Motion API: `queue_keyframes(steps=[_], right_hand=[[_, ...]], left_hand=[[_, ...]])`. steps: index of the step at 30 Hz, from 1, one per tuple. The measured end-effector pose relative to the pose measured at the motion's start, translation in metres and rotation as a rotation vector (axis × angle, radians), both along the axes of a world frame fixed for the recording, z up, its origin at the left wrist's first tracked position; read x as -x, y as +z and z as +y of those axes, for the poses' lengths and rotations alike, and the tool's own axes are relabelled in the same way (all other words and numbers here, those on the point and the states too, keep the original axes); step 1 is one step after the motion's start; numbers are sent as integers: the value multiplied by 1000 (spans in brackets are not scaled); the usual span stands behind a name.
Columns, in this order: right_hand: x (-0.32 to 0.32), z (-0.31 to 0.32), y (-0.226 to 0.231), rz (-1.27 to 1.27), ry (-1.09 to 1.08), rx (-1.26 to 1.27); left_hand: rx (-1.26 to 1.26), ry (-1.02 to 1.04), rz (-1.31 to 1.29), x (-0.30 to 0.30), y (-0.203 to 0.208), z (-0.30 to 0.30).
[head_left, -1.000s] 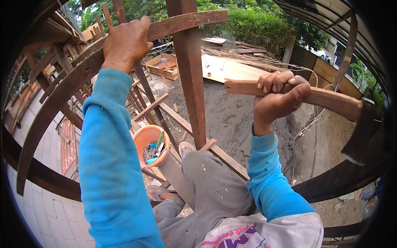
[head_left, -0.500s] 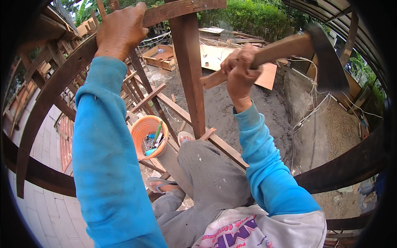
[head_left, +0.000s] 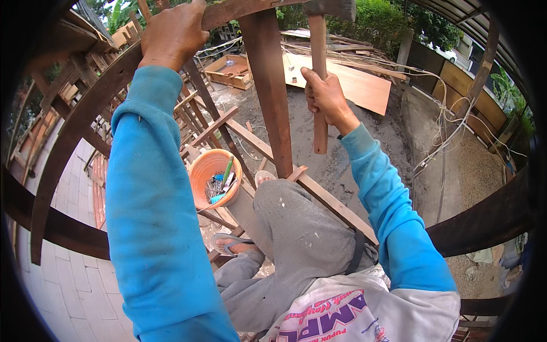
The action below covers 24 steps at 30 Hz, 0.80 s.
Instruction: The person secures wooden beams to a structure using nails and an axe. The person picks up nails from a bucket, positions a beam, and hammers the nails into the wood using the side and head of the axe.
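My left hand (head_left: 172, 34) is wrapped over a dark brown wooden beam (head_left: 242, 11) at the top of the view; its fingertips are partly hidden. In my right hand (head_left: 326, 97) is a hatchet (head_left: 319, 48), held upright by its wooden handle. The dark head reaches the top edge, close to the beam's right end; whether they touch I cannot tell. Below the beam stands an upright post (head_left: 272, 97), between my two hands. An orange bucket (head_left: 196, 176) with nails, a green-handled tool and other small things sits beside my leg.
I am perched up on a timber frame, with a plank (head_left: 336, 205) running past my knee. A plywood sheet (head_left: 353, 88) and stacked boards lie on the ground beyond. Loose white cables (head_left: 439, 145) hang at the right. Grey roofing (head_left: 74, 279) spreads at lower left.
The hatchet has swung from the right up and leftward, its head now near the beam's right end. My left hand keeps its hold on the beam. The whole view has shifted slightly.
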State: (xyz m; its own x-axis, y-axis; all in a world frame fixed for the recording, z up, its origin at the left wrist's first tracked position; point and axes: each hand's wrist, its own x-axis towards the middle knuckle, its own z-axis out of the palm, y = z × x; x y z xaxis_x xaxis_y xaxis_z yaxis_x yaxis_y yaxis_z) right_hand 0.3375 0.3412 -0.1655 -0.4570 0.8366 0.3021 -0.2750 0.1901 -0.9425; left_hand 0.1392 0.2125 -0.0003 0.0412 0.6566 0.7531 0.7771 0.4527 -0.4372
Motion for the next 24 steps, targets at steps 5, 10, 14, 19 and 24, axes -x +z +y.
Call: queue_keyframes(steps=[5,10,14,19,24], right_hand=[[-65,-18,32,807,-318,-460],[-12,-6,12,433,-315,-405],[-9,-3,-8,103,-141,-168],[-16,-15,34,1006,-301,-534],[-13,-15,-11,393,-193,-382]], left_hand=[[36,38,-13,4,-1,6],[18,20,6,0,9,-11],[24,40,-45,0,4,-8],[28,24,-22,-3,6,-1],[49,33,-21,0,10,-5]])
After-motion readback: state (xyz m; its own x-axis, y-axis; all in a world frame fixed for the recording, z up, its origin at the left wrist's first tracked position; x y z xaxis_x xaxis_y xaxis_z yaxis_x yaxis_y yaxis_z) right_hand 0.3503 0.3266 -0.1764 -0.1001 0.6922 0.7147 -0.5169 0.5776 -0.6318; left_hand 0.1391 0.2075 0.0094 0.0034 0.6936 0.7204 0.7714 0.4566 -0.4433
